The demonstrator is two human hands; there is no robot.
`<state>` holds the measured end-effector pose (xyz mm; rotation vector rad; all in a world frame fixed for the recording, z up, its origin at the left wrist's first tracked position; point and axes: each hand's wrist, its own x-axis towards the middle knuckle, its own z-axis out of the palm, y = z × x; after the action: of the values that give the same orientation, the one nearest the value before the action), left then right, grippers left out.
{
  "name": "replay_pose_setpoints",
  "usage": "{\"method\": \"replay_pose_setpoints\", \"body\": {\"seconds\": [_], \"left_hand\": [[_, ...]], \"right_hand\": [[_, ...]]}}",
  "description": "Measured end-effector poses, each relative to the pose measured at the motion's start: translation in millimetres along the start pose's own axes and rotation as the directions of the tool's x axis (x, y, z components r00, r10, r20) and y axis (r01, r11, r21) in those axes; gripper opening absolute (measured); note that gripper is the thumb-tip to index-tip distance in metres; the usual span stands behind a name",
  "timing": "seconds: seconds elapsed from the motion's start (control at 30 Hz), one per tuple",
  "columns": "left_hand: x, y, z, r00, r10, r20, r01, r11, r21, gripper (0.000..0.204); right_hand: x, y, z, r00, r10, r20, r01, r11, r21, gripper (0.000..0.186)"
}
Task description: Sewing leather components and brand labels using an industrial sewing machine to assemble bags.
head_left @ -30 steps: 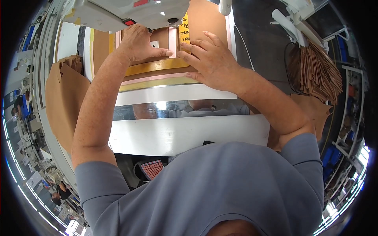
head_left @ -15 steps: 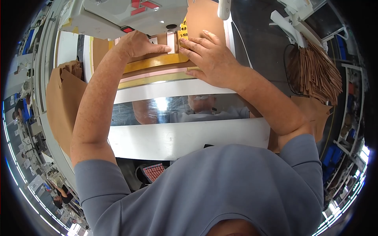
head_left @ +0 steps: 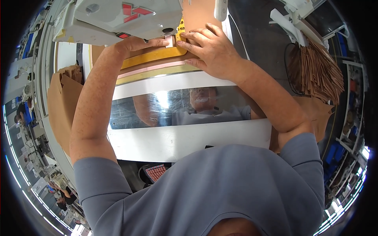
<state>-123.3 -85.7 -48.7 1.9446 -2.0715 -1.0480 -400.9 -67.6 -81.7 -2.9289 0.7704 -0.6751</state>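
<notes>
A flat yellow frame (head_left: 155,54) lies over brown sheet material (head_left: 201,15) beneath the head of a white sewing machine (head_left: 114,17). My left hand (head_left: 130,44) reaches in under the machine head. Its thumb is stretched out toward a small white strip (head_left: 169,41) inside the frame, while its other fingers are mostly hidden. At the frame's right corner lies my right hand (head_left: 214,49), open and spread, fingertips on the yellow edge and the brown sheet. Beside those fingertips is a yellow label (head_left: 181,26) with dark handwriting.
A shiny metal plate (head_left: 157,108) crosses the white table (head_left: 189,139) in front of me. Brown sheets (head_left: 63,106) stand at the left. A bundle of brown pieces (head_left: 317,74) hangs at the right. A white handheld device (head_left: 221,10) is at the far side.
Both hands and the yellow frame have shifted slightly away from me, further under the machine head. My left hand now sits lower and flatter, more covered by the machine.
</notes>
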Motion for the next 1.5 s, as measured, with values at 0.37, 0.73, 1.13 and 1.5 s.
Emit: {"method": "replay_pose_setpoints", "body": {"seconds": [0.37,0.73,1.13,1.5], "left_hand": [[28.6,-27.1,0.4,0.989,0.146,-0.027,-0.133,0.951,0.278,0.053],[30.3,-66.3,-5.8,0.961,0.264,-0.087,-0.177,0.823,0.54,0.05],[55.4,-96.3,-9.0,0.916,0.374,-0.145,-0.127,0.614,0.779,0.047],[43.0,-104.3,4.6,0.853,0.494,-0.17,-0.026,0.365,0.931,0.045]], "right_hand": [[8.9,11.8,5.4,0.999,0.021,-0.025,-0.022,1.0,-0.015,0.051],[11.2,24.7,11.2,0.998,0.029,-0.059,-0.033,0.996,-0.081,0.051],[10.2,22.5,12.9,0.998,0.053,-0.043,-0.055,0.997,-0.052,0.053],[3.4,14.9,5.3,0.999,0.037,-0.01,-0.037,0.999,-0.018,0.055]]}}
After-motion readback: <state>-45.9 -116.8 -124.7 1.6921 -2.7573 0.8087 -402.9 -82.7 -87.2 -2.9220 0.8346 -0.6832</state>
